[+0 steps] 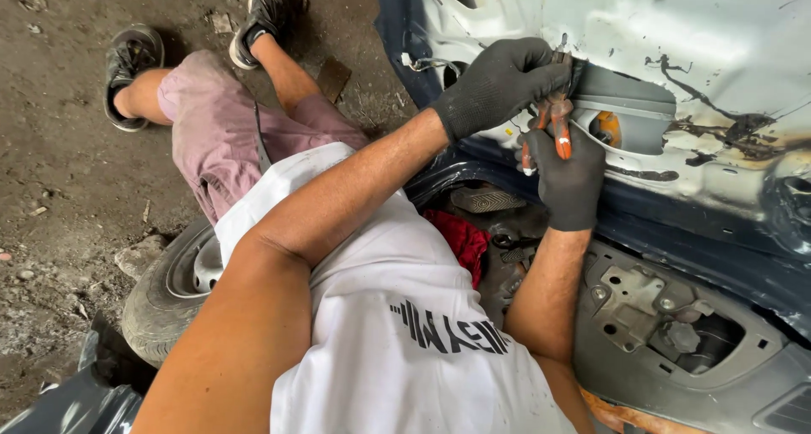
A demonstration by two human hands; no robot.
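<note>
- Two gloved hands are working close together at a car body panel, seen from above the person's own chest and white shirt (405,316).
- Nearest, the person is sitting on a spare wheel (169,290) lying on dirt ground, legs stretched out ahead.
- Further out, the right hand (568,180) is reaching up, fingers curled tight around the orange handles of a pair of pliers (553,121).
- Just above it, the left hand (498,83) is closing its fingers over the pliers' head, pressing it against the edge of a grey fitting (629,104) set in the white, rust-stained panel (718,45).
- Judging by the grip, the person is pinching or prying something at that fitting; the jaw tips are hidden under the glove.
- Next, this likely calls for a steady squeeze and a controlled pull or twist, without slipping on the painted metal.
- Farthest right, a bare metal bracket (642,299) is sitting in the dark blue lower body.
</note>
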